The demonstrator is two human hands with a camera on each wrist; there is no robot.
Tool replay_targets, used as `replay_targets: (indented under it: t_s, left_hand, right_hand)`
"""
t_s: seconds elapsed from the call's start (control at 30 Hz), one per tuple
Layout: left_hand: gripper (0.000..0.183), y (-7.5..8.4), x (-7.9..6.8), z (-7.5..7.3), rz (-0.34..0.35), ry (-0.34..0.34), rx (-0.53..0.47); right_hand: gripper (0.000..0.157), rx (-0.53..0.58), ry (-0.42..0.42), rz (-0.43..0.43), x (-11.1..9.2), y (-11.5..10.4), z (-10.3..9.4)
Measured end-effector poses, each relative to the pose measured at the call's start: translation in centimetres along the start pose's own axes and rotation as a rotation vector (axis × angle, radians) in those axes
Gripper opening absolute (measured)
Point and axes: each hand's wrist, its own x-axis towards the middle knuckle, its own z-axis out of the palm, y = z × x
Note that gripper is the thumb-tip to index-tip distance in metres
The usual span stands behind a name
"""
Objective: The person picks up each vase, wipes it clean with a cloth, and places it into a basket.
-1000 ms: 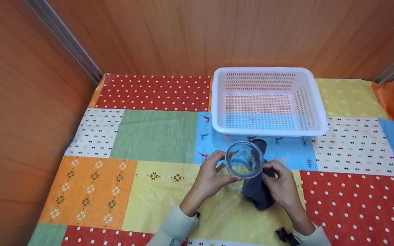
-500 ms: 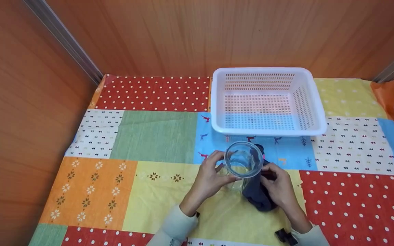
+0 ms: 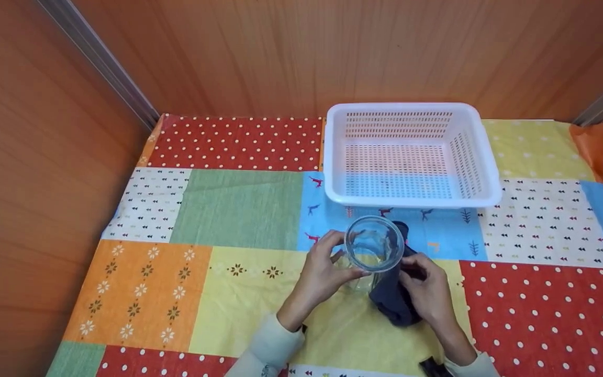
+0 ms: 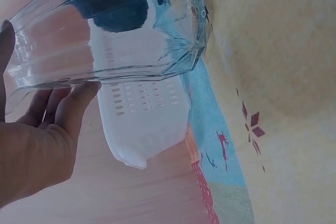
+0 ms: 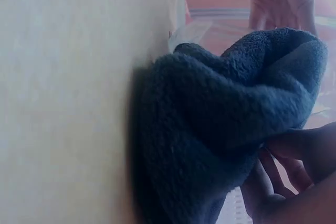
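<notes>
A clear drinking glass (image 3: 373, 246) with a faceted lower part stands upright close over the cloth-covered table, its mouth facing up. My left hand (image 3: 322, 272) grips it near the rim, thumb in front and fingers behind. Against the right side of the glass lies a dark navy fuzzy towel (image 3: 393, 301), bunched and hanging down in front. The fingers and thumb of my right hand (image 3: 430, 288) pinch this towel. In the left wrist view the towel shows through the glass wall (image 4: 58, 51). Thick folds of towel (image 5: 210, 114) hide most of the glass in the right wrist view.
Behind the glass stands a white plastic basket (image 3: 411, 202) with slotted walls. A patchwork tablecloth (image 3: 249, 209) covers the table. Wood-grain panels (image 3: 280, 57) rise at the back and on both sides.
My right hand and the towel have slid slightly down along the side of the glass, toward the body. The left hand and the glass stay almost in place.
</notes>
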Motion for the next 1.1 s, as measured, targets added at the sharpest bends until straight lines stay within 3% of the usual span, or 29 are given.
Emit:
replay_targets:
  t_s: [0.37, 0.77, 1.1]
  left_hand:
    - [0.051, 0.4, -0.3, 1.0, 0.027, 0.057, 0.01]
    - [0.066, 0.9, -0.7, 2.4, 0.095, 0.166, 0.354]
    - [0.073, 0.7, -1.0, 4.2, 0.127, 0.317, 0.514]
  right_hand:
    - [0.021, 0.097, 0.091, -0.027, -1.2, -1.1, 0.2]
    - [0.023, 0.049, 0.165, 0.019, -2.0, -2.4, 0.5]
    - [0.023, 0.038, 0.232, -0.045, -2.9, -3.0, 0.8]
